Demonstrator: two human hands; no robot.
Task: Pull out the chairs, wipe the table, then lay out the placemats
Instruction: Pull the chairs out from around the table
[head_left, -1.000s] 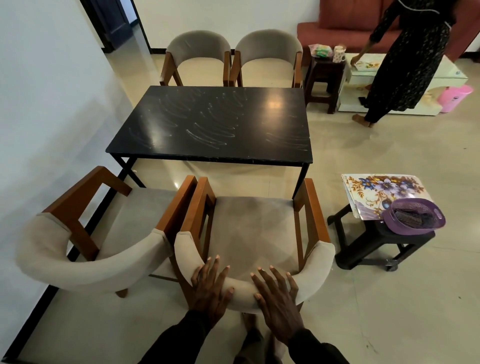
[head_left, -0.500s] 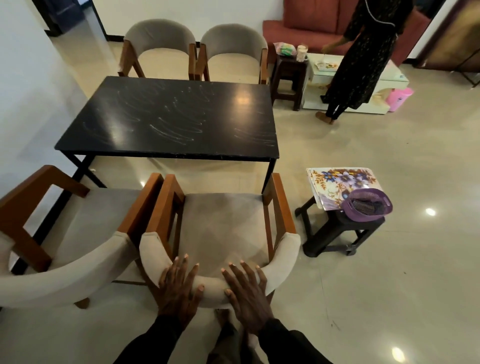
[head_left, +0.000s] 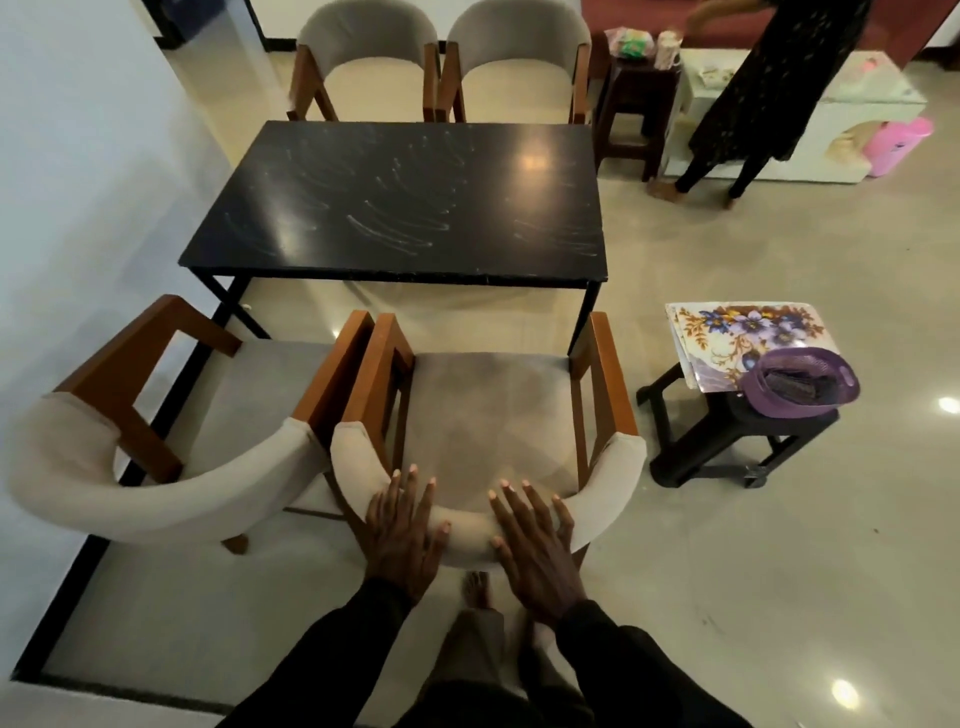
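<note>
Head view: beige padded wooden-armed chair (head_left: 488, 410) just before black tabletop (head_left: 395, 208). On curved backrest (head_left: 467, 527), left grip (head_left: 402, 525) and right grip (head_left: 535, 538) lie flat, fingers straight, clasping nothing. Likely heavy, rigid frame, soft padding; best hold: backrest rim, wooden arms.

Lower centre of frame: left hand (head_left: 402, 540) and right hand (head_left: 537, 553), palms down, fingers (head_left: 408, 491) straight and spread, pointing up-frame; forearms in dark sleeves (head_left: 337, 654).
</note>
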